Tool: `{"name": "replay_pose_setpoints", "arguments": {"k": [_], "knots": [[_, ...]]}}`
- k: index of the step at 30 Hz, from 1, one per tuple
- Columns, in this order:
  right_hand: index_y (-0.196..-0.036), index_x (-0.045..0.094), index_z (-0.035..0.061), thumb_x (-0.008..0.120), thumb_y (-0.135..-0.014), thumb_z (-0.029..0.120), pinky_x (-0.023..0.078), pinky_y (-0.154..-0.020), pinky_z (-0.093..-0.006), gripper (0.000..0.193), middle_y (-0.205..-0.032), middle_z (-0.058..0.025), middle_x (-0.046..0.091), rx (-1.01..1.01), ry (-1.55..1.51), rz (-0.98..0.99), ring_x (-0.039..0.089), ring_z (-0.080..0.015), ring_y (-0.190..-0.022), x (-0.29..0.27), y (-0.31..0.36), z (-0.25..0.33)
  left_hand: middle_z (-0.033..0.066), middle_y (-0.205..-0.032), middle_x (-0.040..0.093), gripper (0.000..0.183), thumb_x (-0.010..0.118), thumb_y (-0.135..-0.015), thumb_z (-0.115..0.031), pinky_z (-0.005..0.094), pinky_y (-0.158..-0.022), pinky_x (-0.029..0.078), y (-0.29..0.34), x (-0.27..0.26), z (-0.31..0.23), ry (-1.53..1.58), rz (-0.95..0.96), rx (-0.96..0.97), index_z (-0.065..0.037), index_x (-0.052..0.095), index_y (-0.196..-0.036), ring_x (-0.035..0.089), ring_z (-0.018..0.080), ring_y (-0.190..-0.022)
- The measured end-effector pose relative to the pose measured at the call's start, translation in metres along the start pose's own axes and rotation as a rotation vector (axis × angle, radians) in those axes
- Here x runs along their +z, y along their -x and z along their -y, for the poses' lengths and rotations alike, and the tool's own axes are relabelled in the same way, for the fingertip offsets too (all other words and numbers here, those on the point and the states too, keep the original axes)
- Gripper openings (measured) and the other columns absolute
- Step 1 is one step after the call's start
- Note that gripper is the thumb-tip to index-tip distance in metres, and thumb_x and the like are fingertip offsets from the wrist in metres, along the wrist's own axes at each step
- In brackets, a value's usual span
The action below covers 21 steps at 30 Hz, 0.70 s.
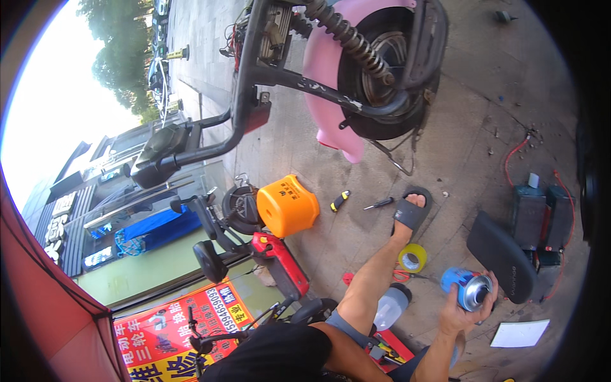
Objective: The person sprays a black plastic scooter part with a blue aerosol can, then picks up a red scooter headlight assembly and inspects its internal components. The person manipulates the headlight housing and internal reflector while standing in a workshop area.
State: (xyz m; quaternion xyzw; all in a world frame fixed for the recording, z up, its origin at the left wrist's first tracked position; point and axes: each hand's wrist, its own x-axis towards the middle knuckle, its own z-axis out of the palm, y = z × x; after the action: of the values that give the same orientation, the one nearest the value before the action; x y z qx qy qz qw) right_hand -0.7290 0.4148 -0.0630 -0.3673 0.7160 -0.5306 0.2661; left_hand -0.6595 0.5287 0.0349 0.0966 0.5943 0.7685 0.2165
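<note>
A blue spray can [470, 288] with a silver top sits low and right of centre in the view, gripped in the right hand [459, 313], whose fingers wrap around its body. At the can's ten o'clock a yellow tape roll [412, 258] lies on the paving, near the person's outstretched leg and black slide sandal [412, 210]. At nine o'clock stands a translucent bottle [391, 305] with a dark cap. At two o'clock lies a black scooter seat [501, 256], with dark battery boxes [540, 219] beyond it. A white sheet [519, 333] lies at the can's four o'clock. Farther off at eleven o'clock rests a screwdriver [379, 204], then an orange container [287, 205]. The left hand is out of sight.
</note>
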Motion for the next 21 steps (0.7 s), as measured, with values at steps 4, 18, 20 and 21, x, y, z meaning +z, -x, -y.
{"name": "replay_pose_setpoints", "arguments": {"k": [4, 18, 20, 21], "knots": [[-0.149, 0.022, 0.0162, 0.075, -0.083, -0.003, 0.039, -0.105, -0.0625, 0.086, -0.140, -0.0295, 0.044, 0.048, 0.200, -0.034, 0.053, -0.0439, -0.120, -0.001, 0.022, -0.009, 0.0180, -0.113, 0.068, 0.036, 0.066, -0.086, -0.029, 0.0468, -0.093, 0.050, 0.030, -0.020, -0.012, -0.022, 0.029, -0.068, -0.008, 0.066, -0.115, 0.062, 0.0362, -0.111], [-0.142, 0.027, 0.0062, 0.076, -0.086, 0.001, 0.048, -0.102, -0.0553, 0.075, -0.141, -0.0278, 0.047, 0.133, 0.475, -0.180, 0.056, -0.0424, -0.122, 0.002, -0.008, 0.038, 0.0144, -0.113, 0.066, 0.034, 0.067, -0.080, -0.026, 0.0459, -0.094, 0.049, 0.109, -0.029, -0.064, -0.146, 0.201, -0.181, -0.005, 0.068, -0.106, 0.060, 0.0364, -0.113], [-0.142, 0.028, 0.0046, 0.078, -0.084, 0.001, 0.048, -0.102, -0.0550, 0.076, -0.140, -0.0270, 0.048, 0.097, 0.480, -0.226, 0.056, -0.0418, -0.122, 0.006, -0.014, 0.055, 0.0139, -0.113, 0.066, 0.033, 0.067, -0.079, -0.026, 0.0457, -0.094, 0.049, 0.124, -0.028, -0.074, -0.174, 0.249, -0.197, -0.005, 0.068, -0.105, 0.059, 0.0364, -0.113], [-0.141, 0.028, 0.0038, 0.079, -0.084, 0.002, 0.048, -0.102, -0.0549, 0.077, -0.140, -0.0266, 0.048, 0.086, 0.482, -0.254, 0.057, -0.0415, -0.122, 0.010, -0.018, 0.063, 0.0136, -0.114, 0.066, 0.033, 0.067, -0.079, -0.026, 0.0457, -0.094, 0.049, 0.132, -0.027, -0.079, -0.188, 0.273, -0.201, -0.005, 0.068, -0.104, 0.059, 0.0364, -0.114]]}}
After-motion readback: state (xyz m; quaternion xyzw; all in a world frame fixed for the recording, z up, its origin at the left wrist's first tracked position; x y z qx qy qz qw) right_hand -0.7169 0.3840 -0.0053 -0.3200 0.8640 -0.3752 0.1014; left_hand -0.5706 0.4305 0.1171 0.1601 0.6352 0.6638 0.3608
